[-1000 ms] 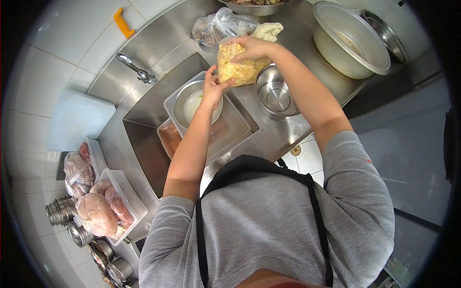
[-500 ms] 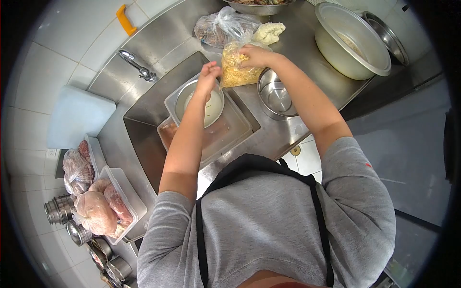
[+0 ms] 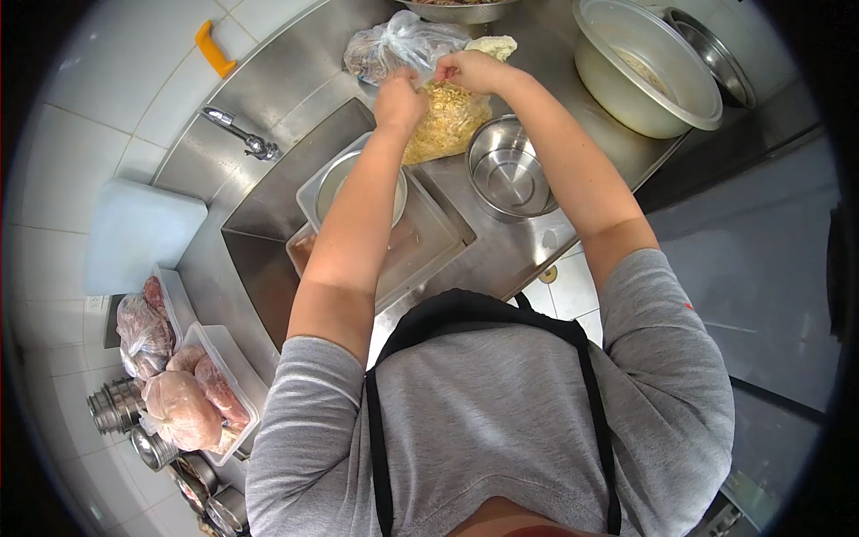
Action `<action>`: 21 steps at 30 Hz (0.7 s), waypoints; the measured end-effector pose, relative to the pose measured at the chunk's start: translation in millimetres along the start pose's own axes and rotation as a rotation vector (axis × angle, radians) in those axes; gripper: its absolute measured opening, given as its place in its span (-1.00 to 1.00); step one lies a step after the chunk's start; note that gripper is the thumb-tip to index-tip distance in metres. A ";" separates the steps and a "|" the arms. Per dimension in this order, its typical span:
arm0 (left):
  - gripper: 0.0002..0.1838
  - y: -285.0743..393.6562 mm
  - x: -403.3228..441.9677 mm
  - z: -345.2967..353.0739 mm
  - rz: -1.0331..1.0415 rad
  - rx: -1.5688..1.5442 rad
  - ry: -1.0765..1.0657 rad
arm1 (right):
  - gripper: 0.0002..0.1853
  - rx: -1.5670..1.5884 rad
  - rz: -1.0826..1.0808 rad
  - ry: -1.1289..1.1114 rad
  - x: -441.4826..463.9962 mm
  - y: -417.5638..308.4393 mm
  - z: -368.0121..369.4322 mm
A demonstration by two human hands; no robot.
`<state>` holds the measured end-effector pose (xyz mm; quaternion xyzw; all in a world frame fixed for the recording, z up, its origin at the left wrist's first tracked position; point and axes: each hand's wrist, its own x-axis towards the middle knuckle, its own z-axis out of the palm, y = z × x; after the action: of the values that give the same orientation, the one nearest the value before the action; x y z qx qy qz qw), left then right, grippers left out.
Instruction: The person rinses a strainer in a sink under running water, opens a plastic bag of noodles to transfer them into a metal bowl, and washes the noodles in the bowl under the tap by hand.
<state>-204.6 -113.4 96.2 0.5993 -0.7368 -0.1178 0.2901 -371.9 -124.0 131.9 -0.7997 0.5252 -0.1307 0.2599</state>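
A clear plastic bag of yellow shredded food point(image 3: 450, 123) rests on the steel counter beside the sink. My left hand point(image 3: 401, 97) is at the bag's upper left edge, fingers curled closed on the plastic. At the top of the bag, my right hand point(image 3: 472, 72) pinches the bag's mouth. An empty steel pot point(image 3: 510, 168) stands just right of the bag. Below my left forearm, a steel bowl with whitish liquid point(image 3: 335, 181) sits on plastic containers in the sink, partly hidden by the arm.
Behind lies a knotted bag of dark food point(image 3: 400, 46), near a pale lump point(image 3: 494, 46). A large basin point(image 3: 640, 67) stands at the back right. Left are a faucet point(image 3: 240, 134), a cutting board point(image 3: 143, 234) and a tub of bagged meat point(image 3: 234, 371).
My left hand has moved from beside the bag, fingers apart, up to its top edge and closed. My right hand has shifted up to the bag's mouth.
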 end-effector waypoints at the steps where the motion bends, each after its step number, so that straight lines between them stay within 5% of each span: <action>1: -0.71 1.8 1.4 -1.5 0.002 0.001 0.000 | -0.73 -0.069 -0.064 0.071 3.5 6.5 6.0; 2: -0.76 3.8 3.4 -3.3 -0.024 0.043 -0.017 | -0.73 -0.068 -0.064 0.073 5.7 12.2 15.6; 4: -0.80 7.8 3.6 -5.8 -0.052 0.085 -0.036 | -0.75 -0.110 -0.236 0.473 1.0 8.0 30.7; 10: -0.82 16.1 -3.4 -5.3 0.117 0.086 0.036 | -0.74 -0.401 -0.066 0.252 14.5 -4.3 42.2; 15: -0.76 2.2 -1.6 -4.1 -0.094 0.152 0.001 | -0.76 -0.338 -0.070 0.330 13.0 -11.8 48.1; 21: -0.70 3.7 -2.0 -14.8 -0.083 0.261 -0.118 | -0.77 -0.332 -0.213 0.284 1.1 -18.5 36.7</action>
<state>-199.0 -108.0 109.4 0.6537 -0.7363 -0.0681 0.1608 -339.5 -109.1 111.6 -0.8558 0.4837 -0.1805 0.0330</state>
